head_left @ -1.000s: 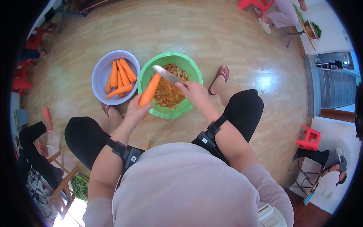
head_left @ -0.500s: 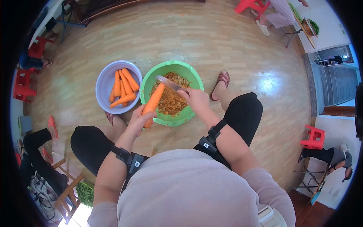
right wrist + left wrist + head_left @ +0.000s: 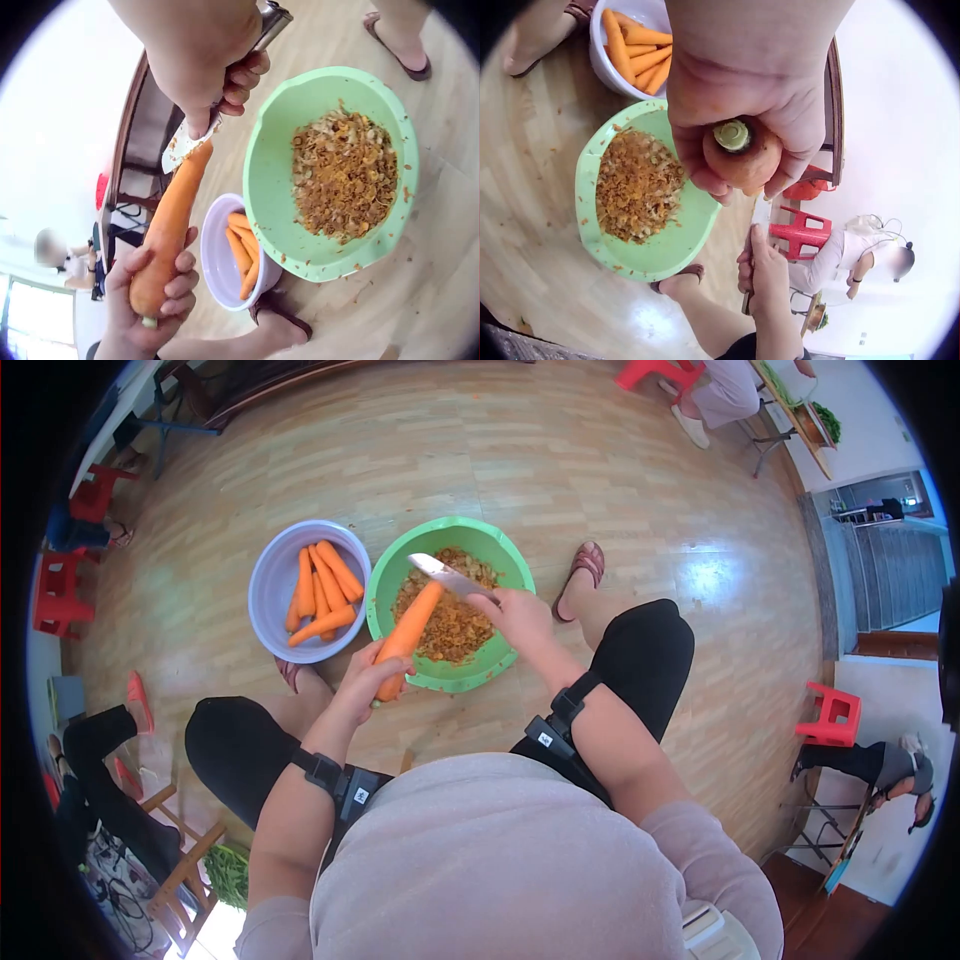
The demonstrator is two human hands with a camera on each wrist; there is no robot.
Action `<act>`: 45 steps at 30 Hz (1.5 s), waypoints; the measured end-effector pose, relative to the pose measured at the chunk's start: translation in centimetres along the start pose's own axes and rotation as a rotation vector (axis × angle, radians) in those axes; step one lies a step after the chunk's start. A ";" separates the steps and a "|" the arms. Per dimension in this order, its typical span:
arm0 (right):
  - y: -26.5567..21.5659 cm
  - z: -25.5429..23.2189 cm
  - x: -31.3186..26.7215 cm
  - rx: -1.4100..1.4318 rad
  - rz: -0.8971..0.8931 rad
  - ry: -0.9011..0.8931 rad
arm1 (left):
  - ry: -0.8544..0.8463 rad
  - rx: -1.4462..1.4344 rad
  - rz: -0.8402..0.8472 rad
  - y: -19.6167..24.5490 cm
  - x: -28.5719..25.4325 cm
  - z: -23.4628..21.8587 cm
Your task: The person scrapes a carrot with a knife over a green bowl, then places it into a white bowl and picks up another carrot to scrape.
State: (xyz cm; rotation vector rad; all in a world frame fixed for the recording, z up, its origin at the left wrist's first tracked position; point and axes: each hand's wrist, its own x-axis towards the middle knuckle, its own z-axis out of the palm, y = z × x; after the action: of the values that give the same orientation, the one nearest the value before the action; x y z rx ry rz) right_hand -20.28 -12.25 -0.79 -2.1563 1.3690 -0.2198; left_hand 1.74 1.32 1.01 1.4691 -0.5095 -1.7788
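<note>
My left hand (image 3: 368, 682) grips a large carrot (image 3: 408, 632) near its thick stem end, the narrow end angled up and away from me. In my right hand (image 3: 524, 622) is a knife (image 3: 450, 574), held by its metal handle. In the right wrist view the thumb presses on the blade (image 3: 180, 146), which lies at the carrot's narrow tip with orange scraps stuck to it. Below both hands stands a green basin (image 3: 508, 550) partly filled with orange and brownish peelings (image 3: 440, 630). The carrot's green stem stub (image 3: 732, 136) faces the left wrist camera.
Left of the green basin, a lilac basin (image 3: 262, 610) holds several carrots (image 3: 320, 622). My feet in sandals (image 3: 582, 578) flank the basins on the wooden floor (image 3: 600, 470). Red stools (image 3: 830, 714) and other people are around the room's edges.
The basins, hands and carrot sit lower in the head view than a second ago, as the view has shifted. The knife stays near the carrot's narrow end; both hands keep their hold.
</note>
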 end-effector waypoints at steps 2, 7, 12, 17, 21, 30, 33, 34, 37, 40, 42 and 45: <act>1.0 -0.3 0.2 -0.194 0.148 -0.025 | -0.013 -0.039 -0.038 0.2 -0.2 0.1; 0.5 -0.5 0.0 -0.181 0.178 0.002 | -0.035 -0.057 -0.029 0.3 -0.2 0.2; -1.6 -0.4 -0.6 0.030 0.043 0.006 | -0.061 -0.117 -0.033 0.1 -0.2 0.2; 0.0 0.4 -0.1 -0.102 0.146 0.023 | -0.085 -0.215 -0.067 0.2 -0.4 0.0; 1.6 0.7 0.2 -0.081 0.207 -0.027 | -0.148 -0.165 0.005 0.9 -0.7 0.5; -2.2 0.7 -0.5 0.205 0.023 -0.004 | -0.131 -0.319 -0.014 -0.1 -0.4 -0.1; -0.2 1.7 0.1 0.145 0.043 0.090 | -0.175 -0.400 -0.039 -0.5 -0.1 -0.5; 0.4 1.2 0.1 0.060 0.098 0.066 | -0.190 -0.399 -0.022 -0.2 -0.4 -0.4; 0.0 0.7 0.2 0.005 0.136 0.079 | -0.223 -0.383 0.016 0.6 -0.6 -0.2; -0.6 0.6 0.1 0.045 0.105 0.101 | -0.207 -0.363 0.039 0.4 -0.7 -0.1; -0.9 0.4 0.2 0.075 0.104 0.116 | -0.185 -0.323 0.039 0.4 -0.7 -0.1; -1.5 0.0 0.1 0.113 0.143 0.116 | -0.181 -0.311 0.046 0.5 -0.6 -0.2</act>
State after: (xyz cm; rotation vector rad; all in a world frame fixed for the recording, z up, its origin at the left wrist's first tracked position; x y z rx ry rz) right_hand -19.07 -11.85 0.04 -1.9709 1.5309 -0.3631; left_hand 2.13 1.55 1.69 1.0823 -0.3343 -1.8675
